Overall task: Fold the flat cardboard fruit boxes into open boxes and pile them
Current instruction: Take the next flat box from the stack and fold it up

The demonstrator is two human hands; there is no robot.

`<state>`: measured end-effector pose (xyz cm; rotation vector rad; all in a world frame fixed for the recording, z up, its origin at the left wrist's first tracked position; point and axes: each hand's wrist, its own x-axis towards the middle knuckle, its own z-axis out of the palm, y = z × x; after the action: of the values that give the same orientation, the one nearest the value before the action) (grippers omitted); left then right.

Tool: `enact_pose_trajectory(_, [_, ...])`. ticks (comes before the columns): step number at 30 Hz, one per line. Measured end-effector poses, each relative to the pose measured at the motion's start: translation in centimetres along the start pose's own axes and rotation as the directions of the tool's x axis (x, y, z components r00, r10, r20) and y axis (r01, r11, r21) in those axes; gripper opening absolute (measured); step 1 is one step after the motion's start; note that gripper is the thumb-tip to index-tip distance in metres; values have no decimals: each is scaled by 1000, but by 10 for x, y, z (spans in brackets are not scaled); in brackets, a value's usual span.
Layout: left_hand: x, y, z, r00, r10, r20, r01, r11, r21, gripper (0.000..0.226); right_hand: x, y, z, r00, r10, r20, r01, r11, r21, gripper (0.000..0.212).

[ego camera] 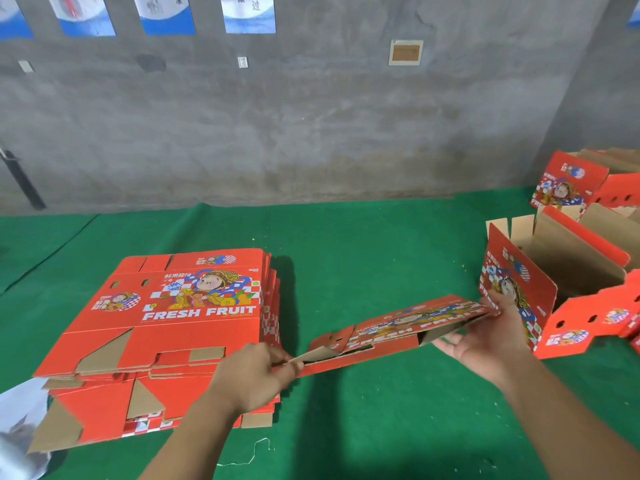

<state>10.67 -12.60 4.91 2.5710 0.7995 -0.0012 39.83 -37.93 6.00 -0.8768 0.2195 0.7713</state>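
Both grips are on one flat box point(398, 329), held off the green cloth point(346, 254) between the two hands, seen nearly edge-on with its printed red face up. Left hand point(256, 372) pinches the near left corner of it, thumb on top and fingers curled under a brown flap. Right hand point(485, 337) holds the far right end, thumb on the red top edge, fingers spread beneath the brown underside, where the two layers gape apart a little. To the left, a stack of flat boxes point(173, 327) lies on the cloth, the top one showing a cartoon figure and the words FRESH FRUIT; lower sheets stick out unevenly at the near side, brown flaps showing. To the right, just behind the right hand, stands a folded box point(554, 282), open at the top with its brown inside visible and flaps up. More folded boxes point(571, 181) stand behind it by the grey wall point(311, 116), partly cut off by the edge of the view. A silvery sheet point(17, 424) lies at the near left corner, partly under the stack. A pale string point(256, 452) lies on the cloth between the forearms. Posters point(249, 12) hang along the top of the wall.
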Motion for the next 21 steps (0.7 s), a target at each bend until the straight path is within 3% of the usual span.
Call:
enact_pose_trajectory(2, [3,3,-1,999,-33,-38,34,999,34,36,-5,1,5,1000,-2,-6,2,999,-51,39])
enact_pose_trajectory(5, [9,1,1,998,-54,-44,57,997,57,60,-9,-4,9,999,21,-30,-26,986,-164,50])
enact_pose_trajectory(8, [12,0,2,993,-74,-94,53,975,-216,53,-14,0,14,1000,-19,-23,13,974,-225,63])
enact_pose_trajectory(10, [12,5,3,964,-189,-190,50,824,-564,51,-18,7,18,993,-111,41,118,918,-379,81])
enact_pose_trajectory(13, [18,16,-1,885,-427,-187,24,442,-897,39,-26,17,20,978,-117,173,207,658,-724,107])
enact_pose_trajectory(16, [24,16,-6,844,-516,-147,-14,254,-967,33,-24,17,14,965,28,261,236,343,-909,99])
enact_pose_trajectory(18, [26,18,-6,851,-516,-97,-49,106,-993,29,-20,11,10,970,54,237,221,205,-953,94])
enact_pose_trajectory(20, [27,22,-4,847,-529,-48,-62,-8,-998,27,-19,1,10,973,7,233,232,52,-971,71])
enact_pose_trajectory(21, [28,25,-4,833,-553,-33,-70,-47,-996,26,-19,-6,13,970,-53,239,238,-15,-971,47])
